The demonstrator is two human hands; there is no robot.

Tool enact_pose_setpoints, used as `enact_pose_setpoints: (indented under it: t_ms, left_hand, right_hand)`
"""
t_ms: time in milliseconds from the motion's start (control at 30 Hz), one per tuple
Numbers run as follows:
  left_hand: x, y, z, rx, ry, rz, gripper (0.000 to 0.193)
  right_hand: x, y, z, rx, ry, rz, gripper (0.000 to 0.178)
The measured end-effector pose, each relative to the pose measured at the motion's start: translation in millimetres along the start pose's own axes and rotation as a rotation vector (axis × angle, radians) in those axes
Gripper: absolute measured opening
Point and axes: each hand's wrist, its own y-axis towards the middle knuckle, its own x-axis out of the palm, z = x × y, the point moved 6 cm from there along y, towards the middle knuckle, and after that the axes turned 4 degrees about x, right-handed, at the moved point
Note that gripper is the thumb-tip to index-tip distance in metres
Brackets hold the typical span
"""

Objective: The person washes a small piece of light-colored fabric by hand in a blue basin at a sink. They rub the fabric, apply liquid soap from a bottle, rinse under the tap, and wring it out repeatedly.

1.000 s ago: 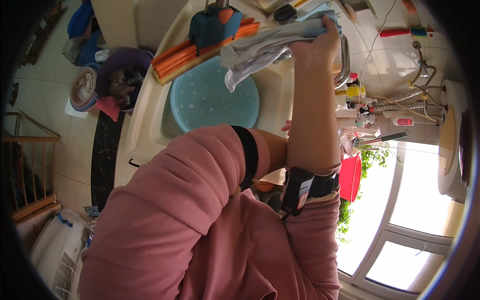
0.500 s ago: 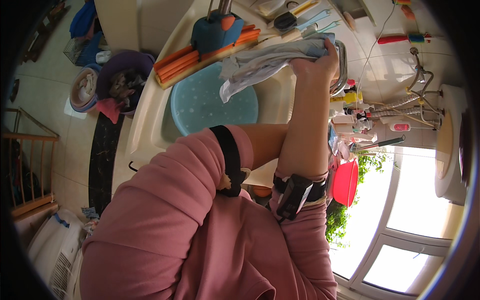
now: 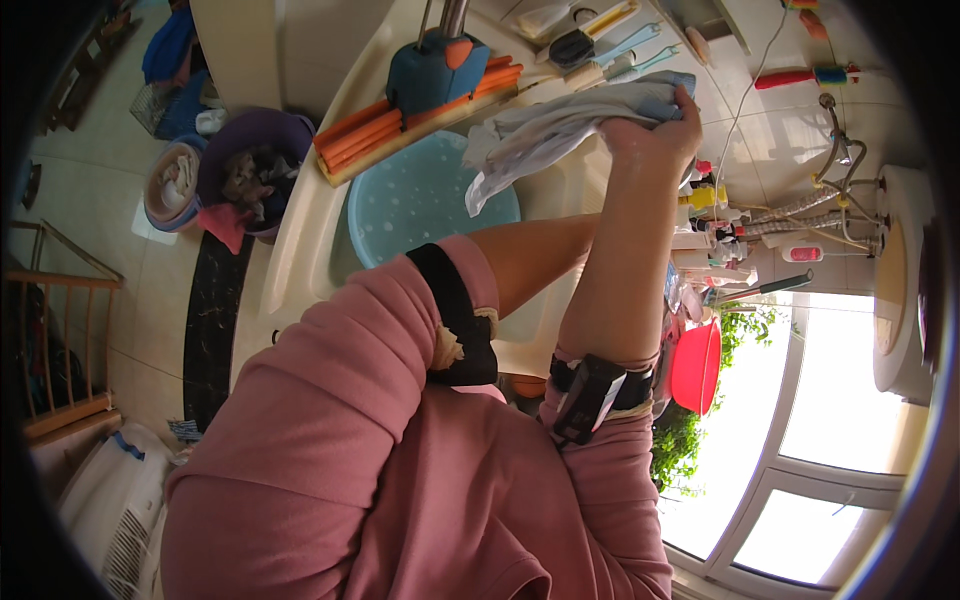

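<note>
My right hand (image 3: 655, 135) is closed around a limp light-grey and white cloth (image 3: 570, 118) with a pale blue end. From my fingers the cloth stretches leftward, its loose end hanging over a light blue basin (image 3: 420, 200). That basin sits inside a cream sink (image 3: 295, 260), with white spots showing in it. My left forearm crosses toward the right and passes behind my right forearm, which hides the left hand. Both pink sleeves are pushed up to black bands.
A blue-headed mop with an orange sponge (image 3: 360, 135) lies across the sink's far left. Brushes (image 3: 575, 48) lie beyond the cloth. Bottles (image 3: 705, 197) and a red basin (image 3: 695, 368) line the right side. A purple tub of laundry (image 3: 215, 160) stands on the floor at left.
My right hand has shifted right with the cloth still in it, and the cloth's hanging end moved right too. My left forearm reaches farther right. The whole view has shifted slightly.
</note>
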Motion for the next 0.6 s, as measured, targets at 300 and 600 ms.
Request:
enact_pose_setpoints:
  t_ms: [300,600]
  left_hand:
    - [52,-9,-52,-0.097,-0.094,-0.04,0.02]
    - [58,-10,-50,-0.133,-0.108,-0.046,0.019]
  right_hand:
    - [30,14,9,0.04,0.135,-0.067,0.047]
    - [7,19,41,0.087,0.17,-0.03,0.037]
